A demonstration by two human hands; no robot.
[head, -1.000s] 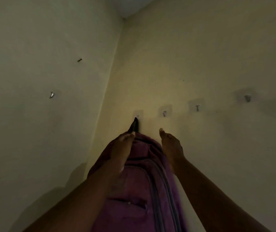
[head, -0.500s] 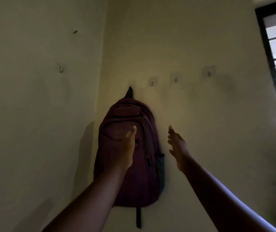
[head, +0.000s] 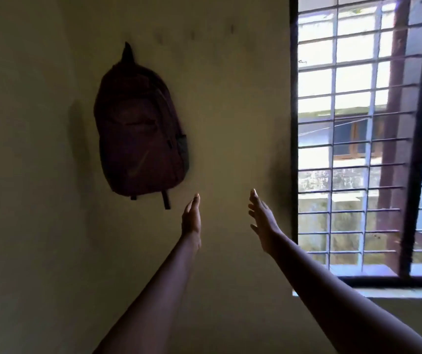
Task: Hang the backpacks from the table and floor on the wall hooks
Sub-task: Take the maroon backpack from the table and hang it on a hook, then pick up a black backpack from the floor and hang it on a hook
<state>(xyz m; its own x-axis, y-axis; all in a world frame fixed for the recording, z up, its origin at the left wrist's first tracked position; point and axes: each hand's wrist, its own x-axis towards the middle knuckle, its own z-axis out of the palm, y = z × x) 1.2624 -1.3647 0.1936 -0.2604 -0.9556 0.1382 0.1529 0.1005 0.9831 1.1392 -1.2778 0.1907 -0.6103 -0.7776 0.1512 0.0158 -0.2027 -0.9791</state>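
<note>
Since half a second ago both hands have come off the bag and the head has swung right, so the window now fills the right side of the head view. The maroon backpack [head: 138, 123] hangs by its top loop [head: 127, 51] near the left corner of the wall [head: 230, 111], flat against the plaster, straps dangling at its lower edge. The hook under the loop is hidden by the strap; the spare hooks [head: 192, 35] further right along the wall are only faint smears in this blur.

The left hand [head: 191, 218] floats below and to the right of the bag, clear of it, fingers [head: 196, 200] straight and together, holding nothing. The right hand [head: 262, 221] is beside it, nearer the window [head: 368, 139], fingers spread loosely and empty too.

To my eye the release is done and the step in hand is turning away to fetch the next bag. No bench or floor shows here, so where the remaining bags lie cannot be told. Doing this well means glancing back once to see the bag hangs still, then carrying the next one by its top loop, so it slips straight onto a free hook to the right.
</note>
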